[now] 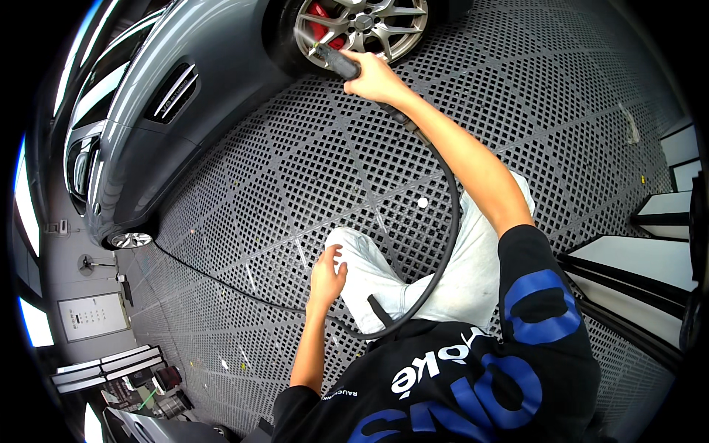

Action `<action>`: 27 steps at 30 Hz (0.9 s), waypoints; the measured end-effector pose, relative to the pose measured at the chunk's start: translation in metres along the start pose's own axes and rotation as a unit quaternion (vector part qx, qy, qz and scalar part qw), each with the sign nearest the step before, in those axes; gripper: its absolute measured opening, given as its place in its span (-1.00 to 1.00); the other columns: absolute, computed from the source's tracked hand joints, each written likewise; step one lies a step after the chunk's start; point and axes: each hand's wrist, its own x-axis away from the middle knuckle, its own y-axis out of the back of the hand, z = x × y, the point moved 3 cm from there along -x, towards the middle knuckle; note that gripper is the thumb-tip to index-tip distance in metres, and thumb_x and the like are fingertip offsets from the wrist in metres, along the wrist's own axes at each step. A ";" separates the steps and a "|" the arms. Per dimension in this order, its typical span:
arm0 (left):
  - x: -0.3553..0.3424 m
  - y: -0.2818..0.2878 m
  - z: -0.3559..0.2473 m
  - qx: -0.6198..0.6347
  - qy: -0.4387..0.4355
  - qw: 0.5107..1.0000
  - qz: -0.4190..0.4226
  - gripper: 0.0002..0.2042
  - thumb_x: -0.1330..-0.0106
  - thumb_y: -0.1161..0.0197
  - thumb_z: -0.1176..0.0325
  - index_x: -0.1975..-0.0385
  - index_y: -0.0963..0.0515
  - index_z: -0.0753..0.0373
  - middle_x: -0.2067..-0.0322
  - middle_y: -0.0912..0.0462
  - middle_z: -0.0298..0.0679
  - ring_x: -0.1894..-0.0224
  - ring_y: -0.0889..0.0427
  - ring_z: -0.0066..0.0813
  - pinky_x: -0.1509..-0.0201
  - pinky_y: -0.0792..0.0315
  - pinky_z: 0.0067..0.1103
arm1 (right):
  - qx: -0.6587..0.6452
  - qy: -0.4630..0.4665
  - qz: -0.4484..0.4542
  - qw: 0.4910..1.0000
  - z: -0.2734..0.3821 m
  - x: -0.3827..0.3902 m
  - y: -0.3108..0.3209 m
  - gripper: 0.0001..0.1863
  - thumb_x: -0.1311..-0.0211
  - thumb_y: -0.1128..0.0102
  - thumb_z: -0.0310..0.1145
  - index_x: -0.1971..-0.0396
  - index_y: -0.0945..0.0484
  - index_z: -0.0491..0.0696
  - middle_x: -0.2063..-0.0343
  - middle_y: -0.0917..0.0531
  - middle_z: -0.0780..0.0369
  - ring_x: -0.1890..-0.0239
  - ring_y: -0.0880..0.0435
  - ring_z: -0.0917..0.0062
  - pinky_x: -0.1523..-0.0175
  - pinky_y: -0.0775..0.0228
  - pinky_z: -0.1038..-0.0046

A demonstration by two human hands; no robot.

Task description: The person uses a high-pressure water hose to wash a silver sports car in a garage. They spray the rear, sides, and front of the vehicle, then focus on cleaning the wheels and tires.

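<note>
Holding partly hidden spray gun (340, 63), right grip (374, 77), cropped wheel (363, 23)

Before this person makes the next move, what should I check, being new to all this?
1. Right hand around the spray gun: ok.
2. Mist directed at the nearer wheel: ok.
3. Left hand away from the mist: ok, it's at the left knee.
4. Hose clear of the legs: not ok, it crosses before the pale trousers.
5. Hose's far end connected: cannot tell, out of sight.
</note>
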 end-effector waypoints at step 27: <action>0.200 -0.132 0.129 0.037 0.156 0.984 -0.080 -0.67 -0.01 -0.04 0.75 0.22 -0.57 0.33 0.20 -0.64 0.05 0.06 -0.59 0.11 -0.03 -0.46 -0.25 | 0.064 -0.001 -0.078 0.995 0.069 0.020 0.047 -0.28 0.10 -0.27 -0.46 -0.24 -0.49 0.01 0.26 -0.73 0.05 0.12 -0.74 0.23 -0.05 -0.52 0.22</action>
